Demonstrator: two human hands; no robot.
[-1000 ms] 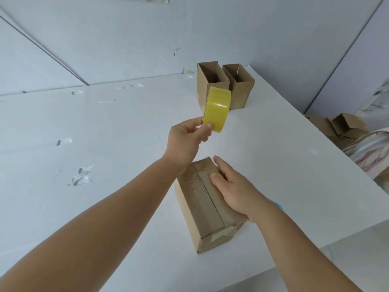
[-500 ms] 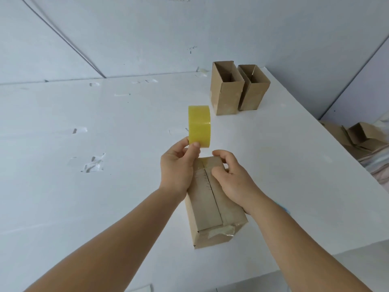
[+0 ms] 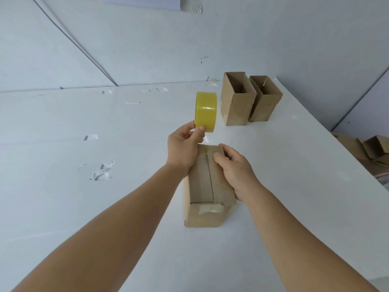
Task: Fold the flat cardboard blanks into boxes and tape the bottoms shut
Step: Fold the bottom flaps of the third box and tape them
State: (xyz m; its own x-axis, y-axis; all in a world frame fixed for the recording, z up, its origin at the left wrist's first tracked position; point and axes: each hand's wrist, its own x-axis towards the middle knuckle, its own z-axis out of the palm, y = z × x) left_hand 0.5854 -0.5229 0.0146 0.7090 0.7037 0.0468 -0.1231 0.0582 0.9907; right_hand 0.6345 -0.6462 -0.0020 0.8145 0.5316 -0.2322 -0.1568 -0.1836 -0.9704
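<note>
Up front, the left hand (image 3: 184,147) pinches the yellow tape roll (image 3: 205,111) between thumb and fingers at its lower edge, holding it upright in the air above the table (image 3: 84,207), just beyond the far end of the box (image 3: 207,186). A short clear strip seems to run from the roll down toward that far end, though it is too faint to be sure. The heel of this hand lies against the box's left top edge.

The right hand (image 3: 235,167) is closed around the box's right side near the far end, with the thumb pressing on top beside the centre seam and the fingers curled over the far corner. The box stands with its closed flaps facing up, the seam running away from the camera, and a patch of tape is folded down over its near face.

Farther back on the right, two open boxes (image 3: 237,106) stand upright and touching each other near the wall (image 3: 231,34). Scraps of clear tape (image 3: 103,172) stick to the table on the left. Off the table's right edge, more cardboard (image 3: 366,150) lies in a loose heap.
</note>
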